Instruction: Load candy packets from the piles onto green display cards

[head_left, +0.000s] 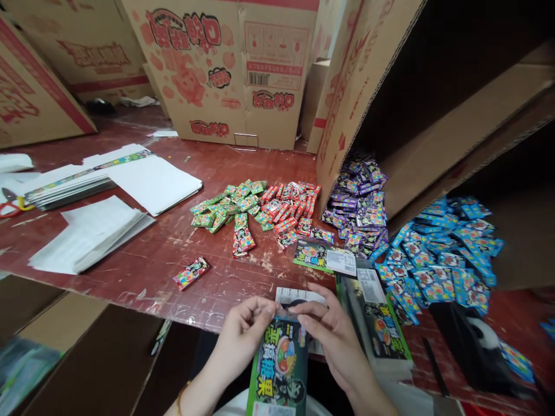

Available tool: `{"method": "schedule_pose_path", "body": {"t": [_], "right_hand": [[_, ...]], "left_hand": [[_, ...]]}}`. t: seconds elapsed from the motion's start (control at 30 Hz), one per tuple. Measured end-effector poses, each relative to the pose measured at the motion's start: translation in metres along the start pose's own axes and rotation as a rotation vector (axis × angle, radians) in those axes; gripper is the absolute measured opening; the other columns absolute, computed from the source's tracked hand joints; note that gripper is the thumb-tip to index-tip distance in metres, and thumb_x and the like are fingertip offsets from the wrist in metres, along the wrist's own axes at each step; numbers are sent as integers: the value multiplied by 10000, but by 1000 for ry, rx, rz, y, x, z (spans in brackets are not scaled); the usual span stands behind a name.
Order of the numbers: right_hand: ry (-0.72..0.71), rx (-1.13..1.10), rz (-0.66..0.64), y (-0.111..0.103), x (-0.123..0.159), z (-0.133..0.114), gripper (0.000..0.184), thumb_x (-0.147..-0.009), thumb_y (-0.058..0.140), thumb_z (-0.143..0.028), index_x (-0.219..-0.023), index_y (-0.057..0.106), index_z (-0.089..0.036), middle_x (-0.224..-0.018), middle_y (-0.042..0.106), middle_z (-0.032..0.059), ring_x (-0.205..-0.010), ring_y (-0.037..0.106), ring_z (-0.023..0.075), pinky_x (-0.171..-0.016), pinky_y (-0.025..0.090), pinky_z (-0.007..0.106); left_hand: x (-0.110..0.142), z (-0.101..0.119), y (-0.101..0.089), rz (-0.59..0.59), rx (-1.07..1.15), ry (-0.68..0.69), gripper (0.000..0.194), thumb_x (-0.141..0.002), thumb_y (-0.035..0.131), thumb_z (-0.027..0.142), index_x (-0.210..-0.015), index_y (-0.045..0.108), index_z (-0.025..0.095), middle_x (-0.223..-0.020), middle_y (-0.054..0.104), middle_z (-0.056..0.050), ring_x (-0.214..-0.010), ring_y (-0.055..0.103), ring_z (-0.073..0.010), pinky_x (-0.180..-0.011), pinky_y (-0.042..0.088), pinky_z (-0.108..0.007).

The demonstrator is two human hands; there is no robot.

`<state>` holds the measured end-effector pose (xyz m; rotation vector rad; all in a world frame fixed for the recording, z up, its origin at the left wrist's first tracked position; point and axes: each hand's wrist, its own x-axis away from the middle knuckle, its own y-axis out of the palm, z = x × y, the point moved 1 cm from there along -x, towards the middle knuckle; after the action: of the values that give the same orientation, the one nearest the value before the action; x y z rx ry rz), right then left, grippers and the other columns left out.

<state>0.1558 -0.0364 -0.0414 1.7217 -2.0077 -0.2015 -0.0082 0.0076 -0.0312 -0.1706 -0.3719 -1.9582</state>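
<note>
Low in the head view, a black and green printed candy bag (280,370) lies in front of my body, its top edge between my hands. My left hand (249,326) pinches the clear top edge between thumb and fingers. On the other side, my right hand (325,323) holds the same edge with its thumb and index finger, the other fingers raised. Behind the bag's top, partly covered by my fingers, is a white and dark printed sheet (299,296). A stack of similar flat bags (384,329) lies just right of my right hand.
Piles of green (229,202), red (290,205), purple (358,208) and blue candy packets (442,260) spread across the red table (143,277). White card sheets (158,182) and scissors (15,202) lie left. Large cardboard boxes (234,69) stand behind; an open carton (368,75) leans right.
</note>
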Motion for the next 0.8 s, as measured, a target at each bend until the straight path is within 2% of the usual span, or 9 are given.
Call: {"method": "schedule_pose_path", "body": {"t": [0.1, 0.2, 0.3, 0.4, 0.47, 0.53, 0.63, 0.8], "right_hand": [[12, 37, -6, -3, 0, 4, 571, -750, 704, -268, -1209, 370, -209, -851, 700, 60, -831, 634, 202, -762, 466, 332], [-142, 206, 20, -5, 4, 11, 458, -797, 653, -294, -1182, 416, -219, -890, 682, 56, -895, 627, 211, -847, 447, 347], [-261, 384, 26, -6, 4, 10, 360, -829, 608, -297, -1154, 470, -227, -908, 649, 48, -905, 609, 200, -853, 447, 328], [-301, 455, 1, -12, -12, -8, 134, -790, 644, -290, -887, 596, -210, -835, 588, 26, -812, 581, 175, -722, 469, 272], [-327, 500, -76, -14, -25, -26, 114, -757, 670, -275, -713, 606, -191, -797, 566, 19, -777, 561, 164, -687, 458, 261], [-283, 550, -208, -12, -35, -42, 118, -744, 675, -262, -674, 620, -184, -737, 580, 13, -718, 556, 155, -651, 450, 259], [-129, 609, -366, -4, -40, -54, 106, -732, 674, -256, -668, 641, -178, -628, 590, -7, -581, 527, 127, -540, 413, 233], [-15, 691, -411, 5, -38, -52, 88, -709, 673, -222, -648, 639, -169, -562, 548, -30, -495, 461, 93, -452, 351, 193]], "left_hand": [[1, -3, 5, -42, 24, 34, 247, -853, 553, 387, -781, 610, 157, -802, 674, -46, -716, 601, -171, -682, 466, -257], [5, -12, 12, -52, 96, 86, 141, -834, 601, 324, -877, 557, 197, -917, 658, -26, -832, 598, -174, -762, 464, -265], [7, -20, 16, -41, 118, 74, 184, -798, 655, 283, -880, 504, 215, -888, 643, 1, -818, 596, -160, -739, 469, -253], [5, -23, 17, -37, 99, 25, 205, -802, 644, 304, -882, 479, 214, -828, 634, 0, -753, 601, -161, -690, 474, -264], [4, -24, 18, -34, 61, 25, 231, -788, 656, 307, -883, 468, 212, -827, 631, -8, -754, 601, -169, -695, 470, -275], [3, -24, 19, -37, 30, 22, 263, -770, 673, 305, -887, 455, 215, -799, 622, 0, -711, 591, -160, -667, 465, -268], [2, -26, 21, -34, -4, 12, 291, -759, 680, 299, -903, 439, 220, -715, 582, 35, -615, 545, -130, -593, 441, -239], [2, -28, 23, -6, -23, 32, 310, -750, 680, 292, -912, 424, 223, -712, 548, 45, -614, 526, -126, -583, 427, -230]]}}
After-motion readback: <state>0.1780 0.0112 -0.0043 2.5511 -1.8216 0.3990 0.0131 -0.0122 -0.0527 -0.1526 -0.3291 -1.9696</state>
